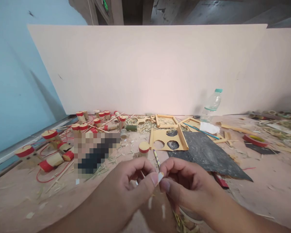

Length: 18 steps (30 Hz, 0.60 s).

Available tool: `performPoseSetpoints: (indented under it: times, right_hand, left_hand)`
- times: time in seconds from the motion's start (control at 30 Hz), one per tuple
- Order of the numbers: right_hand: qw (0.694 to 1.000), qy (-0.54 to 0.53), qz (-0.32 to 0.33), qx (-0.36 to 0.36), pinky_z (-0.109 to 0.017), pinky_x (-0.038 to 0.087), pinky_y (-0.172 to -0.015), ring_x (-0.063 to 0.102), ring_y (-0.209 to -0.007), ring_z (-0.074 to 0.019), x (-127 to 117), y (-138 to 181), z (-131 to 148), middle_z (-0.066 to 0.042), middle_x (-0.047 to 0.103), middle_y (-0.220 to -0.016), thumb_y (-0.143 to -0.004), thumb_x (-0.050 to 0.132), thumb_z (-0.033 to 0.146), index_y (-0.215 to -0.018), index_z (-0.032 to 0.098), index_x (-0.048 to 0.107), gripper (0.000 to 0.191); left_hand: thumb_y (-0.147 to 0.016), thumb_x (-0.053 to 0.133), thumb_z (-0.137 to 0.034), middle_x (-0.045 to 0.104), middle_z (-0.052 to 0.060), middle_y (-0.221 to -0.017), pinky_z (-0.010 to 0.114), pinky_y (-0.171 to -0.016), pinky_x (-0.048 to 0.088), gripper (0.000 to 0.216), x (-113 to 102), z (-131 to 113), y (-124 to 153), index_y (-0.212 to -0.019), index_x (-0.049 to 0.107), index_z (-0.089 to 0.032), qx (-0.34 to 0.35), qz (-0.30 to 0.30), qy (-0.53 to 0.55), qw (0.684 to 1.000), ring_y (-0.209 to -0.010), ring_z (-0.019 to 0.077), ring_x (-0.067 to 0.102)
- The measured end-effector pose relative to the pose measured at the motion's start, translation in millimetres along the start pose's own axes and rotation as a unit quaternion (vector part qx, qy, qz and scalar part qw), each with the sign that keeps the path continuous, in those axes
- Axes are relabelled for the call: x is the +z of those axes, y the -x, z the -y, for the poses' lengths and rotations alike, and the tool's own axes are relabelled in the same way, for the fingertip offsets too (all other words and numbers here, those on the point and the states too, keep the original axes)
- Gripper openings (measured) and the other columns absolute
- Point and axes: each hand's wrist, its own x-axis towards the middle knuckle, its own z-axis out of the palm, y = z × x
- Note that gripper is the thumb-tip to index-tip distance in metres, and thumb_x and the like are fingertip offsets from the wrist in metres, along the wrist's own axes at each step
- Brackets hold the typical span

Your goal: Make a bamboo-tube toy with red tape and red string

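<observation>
Close to the camera, my left hand (132, 184) and my right hand (192, 183) meet with their fingertips almost touching. Both are closed in a pinch around a small white piece (160, 176), perhaps paper or tape; most of it is hidden by the fingers. Just past the fingertips a patterned pencil (156, 157) points away, its lower end covered by my hands. A short bamboo cylinder (144, 148) with a red band stands upright beyond my left hand. Beyond the pencil lies a tan cardboard tray (155, 133) with round holes.
Several red-banded bamboo pieces (50, 135) with red cords crowd the left. A dark sheet (206, 150) lies right of centre, near a plastic bottle (212, 103), white tissue (209, 127), blue stick (201, 130) and red tape roll (255, 141). A pale board (147, 68) stands behind; shavings litter the table.
</observation>
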Motion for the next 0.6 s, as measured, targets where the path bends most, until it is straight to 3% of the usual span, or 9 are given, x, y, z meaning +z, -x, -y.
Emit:
performPoseSetpoints:
  times: [0.17, 0.4, 0.6]
  right_hand:
    - [1.000, -0.018, 0.006, 0.001, -0.016, 0.050, -0.055, 0.054, -0.055, -0.0065, 0, 1, 2, 0.006, 0.063, -0.071, -0.082, 0.094, 0.038, -0.090, 0.018, 0.069, 0.033]
    - [1.000, -0.022, -0.001, 0.002, -0.015, 0.048, -0.053, 0.051, -0.054, -0.0061, 4, -2, 6, 0.006, 0.061, -0.067, -0.078, 0.096, 0.041, -0.085, 0.016, 0.069, 0.038]
    - [0.999, -0.035, 0.002, -0.004, -0.017, 0.050, -0.051, 0.052, -0.053, -0.0068, 4, -2, -2, 0.006, 0.062, -0.067, -0.076, 0.097, 0.042, -0.083, 0.017, 0.069, 0.038]
  left_hand:
    - [-0.102, 0.060, -0.051, 0.057, -0.005, -0.074, 0.024, -0.061, 0.039, 0.033, -1, 0, 0, -0.087, 0.065, -0.022, -0.005, 0.000, -0.002, 1.000, -0.069, 0.0138, 0.050]
    - [-0.100, 0.059, -0.045, 0.064, -0.004, -0.078, 0.025, -0.059, 0.041, 0.022, 7, -7, 5, -0.094, 0.067, -0.025, 0.056, -0.089, -0.104, 0.989, -0.066, 0.0149, 0.056]
    - [-0.098, 0.060, -0.039, 0.065, -0.005, -0.074, 0.025, -0.057, 0.040, 0.018, 8, -10, 4, -0.088, 0.067, -0.025, 0.056, -0.098, -0.120, 0.986, -0.065, 0.0148, 0.057]
